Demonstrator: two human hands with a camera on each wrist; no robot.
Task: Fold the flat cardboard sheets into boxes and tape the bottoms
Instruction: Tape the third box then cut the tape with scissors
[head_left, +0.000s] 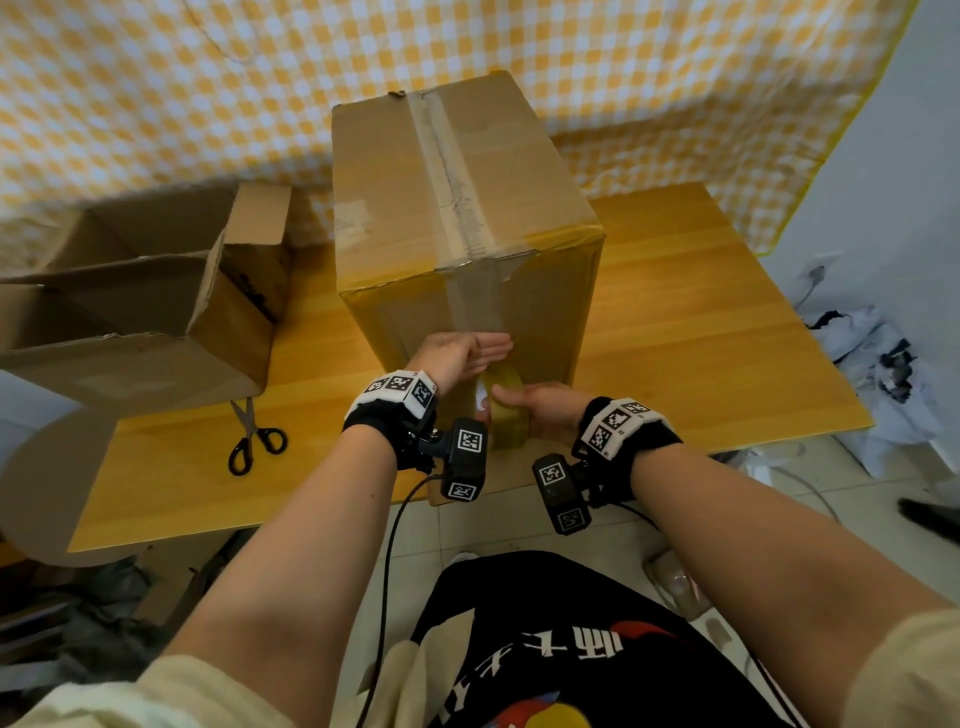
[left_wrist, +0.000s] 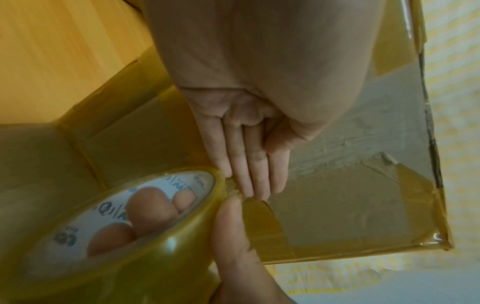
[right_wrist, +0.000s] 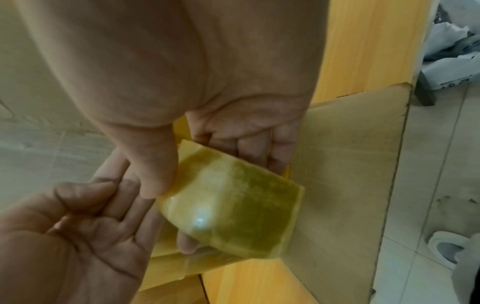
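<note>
A tall cardboard box (head_left: 457, 208) stands on the wooden table (head_left: 701, 338). Clear tape (head_left: 447, 171) runs along its top seam and down the near side. My left hand (head_left: 478, 356) lies flat with straight fingers (left_wrist: 249, 164) against the near side of the box (left_wrist: 337, 195), on the tape strip's lower end. My right hand (head_left: 524, 410) grips a yellowish tape roll (head_left: 506, 415) just below the left hand. Its fingers go through the core and its thumb (left_wrist: 233, 236) presses the roll (left_wrist: 145, 226) from outside. In the right wrist view the roll (right_wrist: 233, 205) sits beside my open left palm (right_wrist: 91, 226).
An open, empty cardboard box (head_left: 145, 301) stands at the left of the table, with black-handled scissors (head_left: 254, 439) in front of it. A cardboard flap (right_wrist: 350, 185) lies flat over the table's front edge. A checked cloth (head_left: 156, 104) hangs behind. Crumpled bags (head_left: 878, 364) lie on the floor at the right.
</note>
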